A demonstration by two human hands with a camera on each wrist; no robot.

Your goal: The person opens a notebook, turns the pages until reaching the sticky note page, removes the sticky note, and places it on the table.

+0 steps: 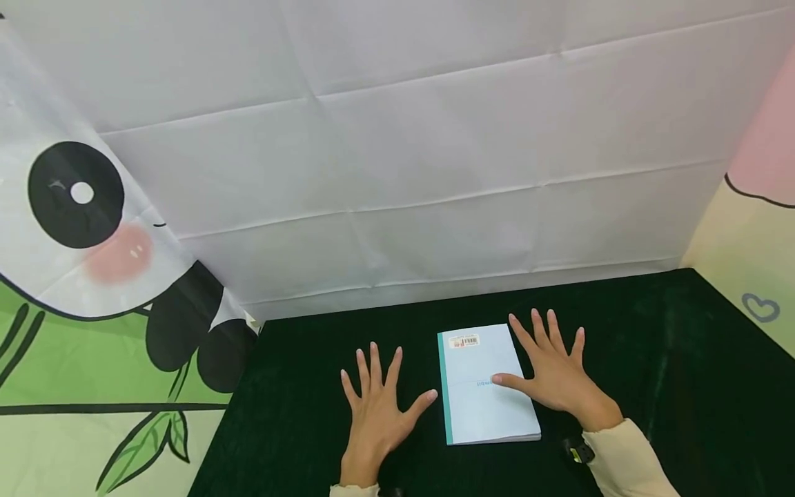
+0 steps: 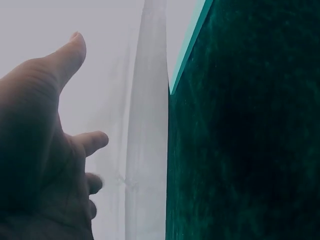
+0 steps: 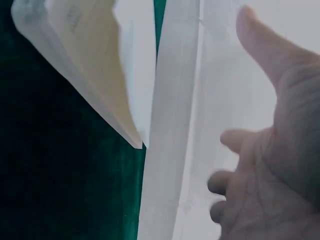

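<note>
A light blue book [image 1: 484, 386] with a teal spine and a barcode sticker lies closed on the dark green table [image 1: 671, 359]. My left hand [image 1: 375, 400] rests flat on the cloth just left of the book, fingers spread, thumb pointing toward the spine. My right hand [image 1: 555, 373] lies flat at the book's right edge, its thumb on the cover and its fingers spread. The right wrist view shows the book's page edges [image 3: 90, 55] beside the open right hand [image 3: 270, 150]. In the left wrist view the left hand [image 2: 45, 150] is open next to the green cloth [image 2: 240, 140].
A creased white backdrop [image 1: 435, 138] rises behind the table. A panda-print cloth [image 1: 93, 276] hangs at the left, and a pink and yellow cloth [image 1: 751, 262] at the right. A small black device [image 1: 577, 452] sits at the right wrist.
</note>
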